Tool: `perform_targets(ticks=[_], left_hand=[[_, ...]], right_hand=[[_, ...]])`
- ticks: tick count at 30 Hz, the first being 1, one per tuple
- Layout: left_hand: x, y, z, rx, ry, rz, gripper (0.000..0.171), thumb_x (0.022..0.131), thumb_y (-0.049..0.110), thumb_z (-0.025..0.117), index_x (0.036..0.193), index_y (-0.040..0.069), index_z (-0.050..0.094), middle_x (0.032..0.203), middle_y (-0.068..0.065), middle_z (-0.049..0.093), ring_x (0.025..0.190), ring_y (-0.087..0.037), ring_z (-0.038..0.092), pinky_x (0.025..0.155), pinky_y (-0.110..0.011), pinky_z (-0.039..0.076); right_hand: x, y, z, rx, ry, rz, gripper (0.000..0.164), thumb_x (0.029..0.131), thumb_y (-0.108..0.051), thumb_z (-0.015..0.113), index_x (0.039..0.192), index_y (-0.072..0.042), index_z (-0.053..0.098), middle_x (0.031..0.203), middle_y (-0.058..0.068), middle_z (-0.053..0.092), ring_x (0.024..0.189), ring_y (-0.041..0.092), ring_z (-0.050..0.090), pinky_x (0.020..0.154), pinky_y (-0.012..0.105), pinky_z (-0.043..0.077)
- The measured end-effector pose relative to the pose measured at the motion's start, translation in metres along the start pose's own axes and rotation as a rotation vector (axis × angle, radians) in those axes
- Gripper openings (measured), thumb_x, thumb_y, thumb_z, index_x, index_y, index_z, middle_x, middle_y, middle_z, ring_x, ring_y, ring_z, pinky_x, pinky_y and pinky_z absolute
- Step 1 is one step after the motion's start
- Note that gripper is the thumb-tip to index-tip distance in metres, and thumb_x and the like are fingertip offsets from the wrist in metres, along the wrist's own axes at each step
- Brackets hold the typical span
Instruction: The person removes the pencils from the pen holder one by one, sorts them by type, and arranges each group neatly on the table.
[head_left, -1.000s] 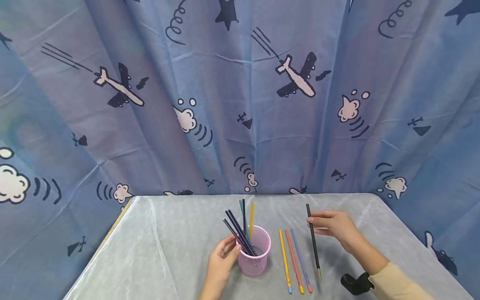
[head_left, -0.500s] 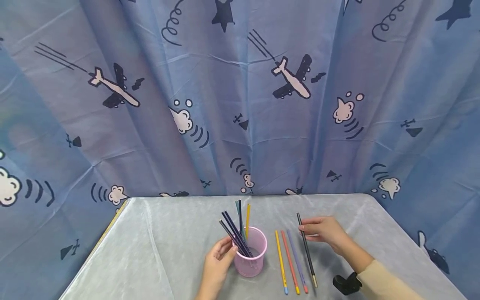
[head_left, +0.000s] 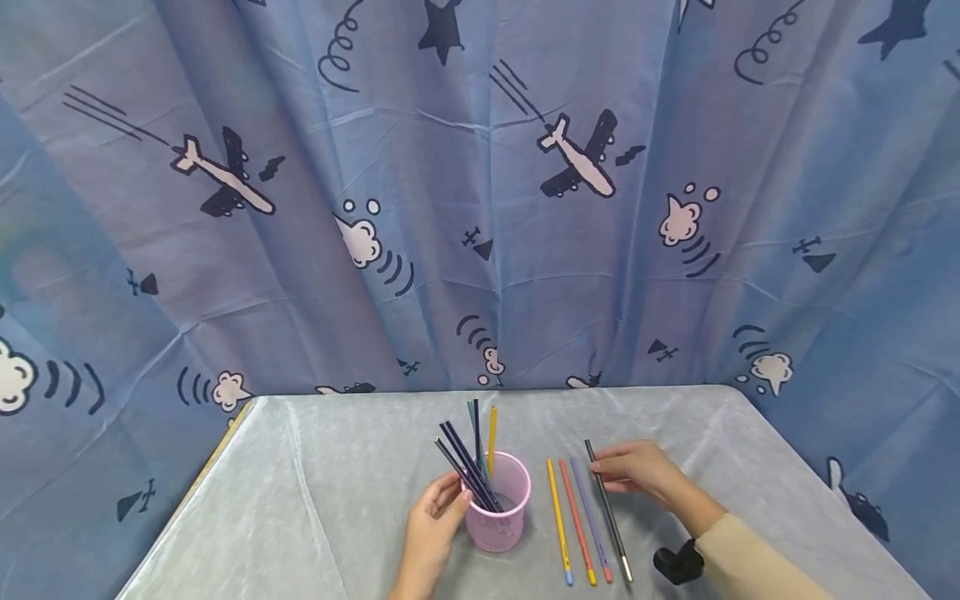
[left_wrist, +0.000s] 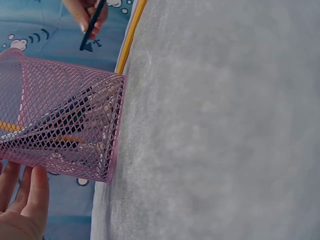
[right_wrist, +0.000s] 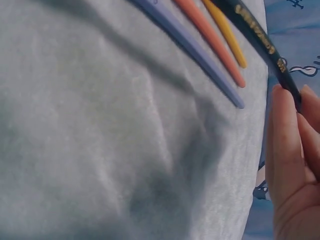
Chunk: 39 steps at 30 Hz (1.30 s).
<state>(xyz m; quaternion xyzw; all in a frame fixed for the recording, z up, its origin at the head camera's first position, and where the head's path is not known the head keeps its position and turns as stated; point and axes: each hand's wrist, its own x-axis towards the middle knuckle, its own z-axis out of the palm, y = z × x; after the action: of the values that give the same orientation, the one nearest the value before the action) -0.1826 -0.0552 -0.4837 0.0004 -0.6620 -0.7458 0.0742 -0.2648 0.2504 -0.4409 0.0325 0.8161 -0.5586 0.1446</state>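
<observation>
Pink cup point(head_left: 495, 533): lower centre, holding dark, teal and yellow pencils point(head_left: 468, 461)
Left hand point(head_left: 430, 529): fingers grip the cup's left side
Right hand point(head_left: 641, 472): fingers pinch a black pencil point(head_left: 611, 521), lower right of centre

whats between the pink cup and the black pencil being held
In the head view, a yellow pencil, a red pencil and a purple pencil lie there, in that order from the pink cup.

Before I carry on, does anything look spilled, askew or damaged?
No, nothing stands out. The pink mesh cup stands upright, dark pencils leaning inside; the yellow, red and purple pencils lie side by side, and the right hand holds the black pencil.
</observation>
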Motion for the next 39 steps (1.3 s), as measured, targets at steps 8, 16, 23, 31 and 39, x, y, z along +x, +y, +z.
perform_targets(ticks=[8,16,23,31,39], left_hand=[[0.003,0.000,0.002,0.010,-0.022,0.017,0.047,0.096,0.011,0.064,0.133,-0.014,0.050,0.135,-0.031,0.058,0.127,-0.038,0.058,0.101,-0.023,0.054],[0.003,0.000,0.004,0.006,-0.026,0.019,0.046,0.095,0.009,0.064,0.132,-0.015,0.051,0.134,-0.031,0.058,0.124,-0.034,0.061,0.098,-0.019,0.054],[0.003,-0.002,0.005,-0.027,-0.031,0.006,0.047,0.094,0.007,0.065,0.132,-0.016,0.051,0.133,-0.033,0.058,0.106,0.006,0.063,0.094,-0.010,0.051],[0.000,0.000,0.005,-0.023,-0.039,0.010,0.047,0.095,0.008,0.064,0.132,-0.017,0.050,0.133,-0.035,0.057,0.106,0.008,0.061,0.093,-0.010,0.052],[-0.002,0.001,-0.002,0.034,-0.038,-0.003,0.049,0.096,0.014,0.064,0.135,-0.012,0.050,0.136,-0.030,0.057,0.121,-0.018,0.063,0.096,-0.013,0.052]], right_hand=[[0.008,0.006,0.001,0.009,0.051,0.048,0.037,0.087,-0.004,0.072,0.116,0.017,0.063,0.087,0.004,0.074,0.076,0.010,0.068,0.070,0.027,0.064],[0.016,0.017,0.002,0.010,0.052,0.057,0.031,0.085,0.001,0.070,0.109,0.019,0.063,0.072,-0.001,0.068,0.066,0.007,0.063,0.062,0.023,0.062],[0.018,0.023,0.006,-0.018,0.100,0.083,0.029,0.085,0.003,0.070,0.107,0.020,0.063,0.070,0.000,0.068,0.064,0.007,0.063,0.060,0.023,0.062],[0.016,0.023,0.014,-0.071,0.177,0.088,0.027,0.082,0.003,0.073,0.103,0.018,0.067,0.067,0.002,0.067,0.059,0.007,0.061,0.055,0.022,0.060],[0.022,0.024,0.024,-0.178,0.231,0.077,0.022,0.079,0.002,0.076,0.098,0.012,0.072,0.071,0.003,0.069,0.055,0.006,0.061,0.054,0.021,0.059]])
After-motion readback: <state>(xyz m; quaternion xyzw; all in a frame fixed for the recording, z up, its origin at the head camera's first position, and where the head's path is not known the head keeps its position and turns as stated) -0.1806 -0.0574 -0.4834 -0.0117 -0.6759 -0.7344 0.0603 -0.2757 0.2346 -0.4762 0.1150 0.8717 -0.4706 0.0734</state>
